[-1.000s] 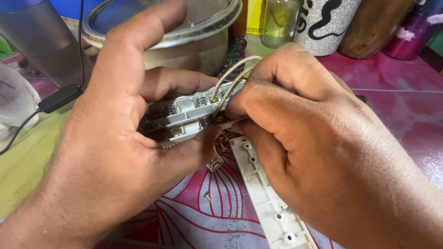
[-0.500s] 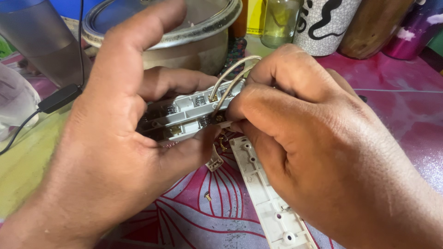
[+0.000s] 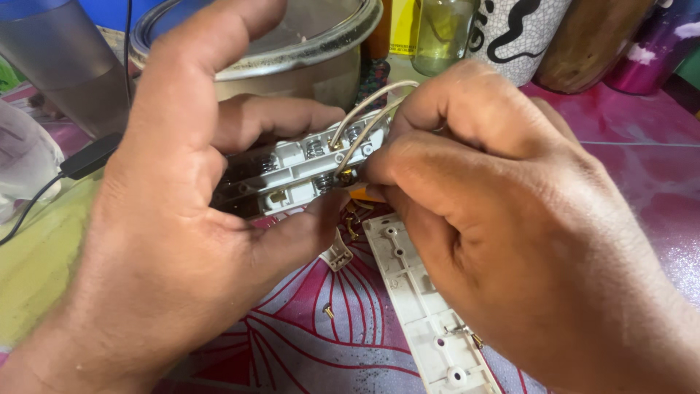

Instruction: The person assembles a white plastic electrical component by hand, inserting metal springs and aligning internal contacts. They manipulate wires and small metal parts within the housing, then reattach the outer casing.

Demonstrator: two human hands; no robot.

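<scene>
My left hand (image 3: 168, 219) grips an opened white power strip body (image 3: 292, 171), its springs and brass contacts showing, held just above the table. My right hand (image 3: 496, 219) pinches at the strip's near end, where two pale wires (image 3: 361, 117) loop up and enter the contacts. What the right fingertips hold is hidden by the fingers. The strip's detached white cover (image 3: 426, 321) lies on the patterned tablecloth below my right hand. A small white plastic piece (image 3: 337, 257) and a loose brass screw (image 3: 328, 311) lie beside it.
A round pot with a metal-rimmed lid (image 3: 292, 44) stands just behind the hands. A grey cup (image 3: 65, 66) and a black cable with an inline switch (image 3: 91, 157) are at the left. Jars and bottles (image 3: 510, 33) line the back.
Both hands and the strip have lifted slightly and tilted; a small brass part now shows on the cover near my right palm.
</scene>
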